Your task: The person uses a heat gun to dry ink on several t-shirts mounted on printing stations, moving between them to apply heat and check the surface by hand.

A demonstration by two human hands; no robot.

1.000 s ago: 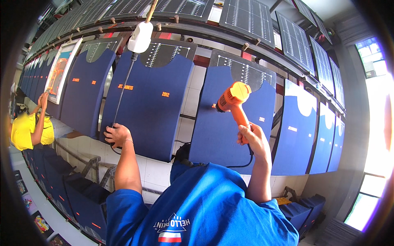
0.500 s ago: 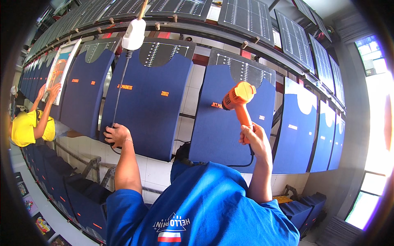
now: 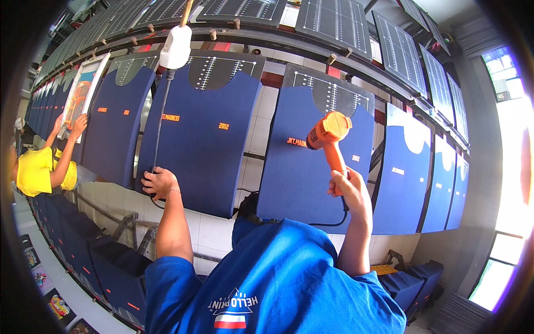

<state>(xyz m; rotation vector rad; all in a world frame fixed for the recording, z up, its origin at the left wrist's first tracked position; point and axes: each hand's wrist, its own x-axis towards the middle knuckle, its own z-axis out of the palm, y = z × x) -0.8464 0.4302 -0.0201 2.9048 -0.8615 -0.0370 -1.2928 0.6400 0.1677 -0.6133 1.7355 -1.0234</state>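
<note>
My right hand (image 3: 351, 192) is wrapped round the handle of an orange heat gun (image 3: 331, 133), whose nozzle points left. It hangs over a navy shirt piece (image 3: 303, 183) laid on a dark board marked with white lines, and hides part of the orange print there. My left hand (image 3: 160, 183) is closed on a black cable (image 3: 162, 122) above the lower left edge of another navy shirt piece (image 3: 206, 167). That cable runs up to a white socket (image 3: 176, 47) hanging from above. Some of my left fingertips are hidden.
More shirt pieces (image 3: 399, 167) lie on boards in a row to both sides. Behind a dark metal rail (image 3: 267, 40) stand bare marked boards (image 3: 332, 25). At left, a person in yellow (image 3: 47, 170) holds a framed screen (image 3: 83, 94). A window (image 3: 509, 183) shines at right.
The heat gun has shifted slightly right in my right hand. The white socket has swung a little left. At left, the other person's nearer hand has moved to the screen's right edge.
</note>
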